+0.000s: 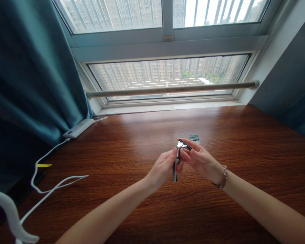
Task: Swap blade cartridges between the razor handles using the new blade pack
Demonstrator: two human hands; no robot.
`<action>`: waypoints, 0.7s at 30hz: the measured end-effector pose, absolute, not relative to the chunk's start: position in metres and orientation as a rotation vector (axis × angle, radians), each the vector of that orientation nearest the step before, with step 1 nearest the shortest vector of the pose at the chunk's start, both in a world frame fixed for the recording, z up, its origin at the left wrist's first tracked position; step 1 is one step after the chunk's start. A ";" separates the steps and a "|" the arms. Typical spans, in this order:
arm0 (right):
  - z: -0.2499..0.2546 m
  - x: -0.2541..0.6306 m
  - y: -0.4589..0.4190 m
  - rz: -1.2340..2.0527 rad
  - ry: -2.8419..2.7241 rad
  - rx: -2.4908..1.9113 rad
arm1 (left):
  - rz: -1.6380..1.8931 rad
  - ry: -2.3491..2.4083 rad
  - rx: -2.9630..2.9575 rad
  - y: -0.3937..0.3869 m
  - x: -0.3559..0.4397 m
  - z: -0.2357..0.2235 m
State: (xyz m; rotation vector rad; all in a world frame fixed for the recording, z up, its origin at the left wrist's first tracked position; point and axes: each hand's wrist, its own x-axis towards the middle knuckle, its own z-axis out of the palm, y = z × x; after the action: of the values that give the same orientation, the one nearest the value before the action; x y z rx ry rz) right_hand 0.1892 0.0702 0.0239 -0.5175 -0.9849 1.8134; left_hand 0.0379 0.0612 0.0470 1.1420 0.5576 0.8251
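A razor point(178, 159) with a dark and silver handle is held above the wooden table, its head at the top and the handle end pointing down. My left hand point(163, 167) is closed on the handle, thumb along its side. The fingers of my right hand point(202, 159) are around the razor's head, touching its edges; a beaded bracelet point(224, 176) circles that wrist. Just beyond my right hand, a small pack of green and dark blade cartridges point(194, 137) lies on the table, its near part hidden by the fingers.
The brown wooden table point(127, 135) reaches to a window with a horizontal rail point(167, 90). At the left, a white power strip point(78, 128) with a white cable point(53, 189) lies by a blue curtain point(40, 67). A white curved object point(10, 213) stands in the lower left corner.
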 end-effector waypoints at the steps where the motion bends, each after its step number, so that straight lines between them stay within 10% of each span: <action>1: 0.023 0.190 0.070 1.816 -0.988 -0.515 | 0.820 0.561 1.147 0.060 0.038 0.047; 21: 0.019 0.187 0.064 1.814 -1.046 -0.549 | 0.829 0.741 1.401 0.050 0.038 0.054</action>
State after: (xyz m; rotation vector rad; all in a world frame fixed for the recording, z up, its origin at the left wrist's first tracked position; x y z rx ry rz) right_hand 0.1874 0.0641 0.0194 -0.5491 -1.0462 1.8138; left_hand 0.0378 0.0496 0.0539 1.4009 0.7406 0.8287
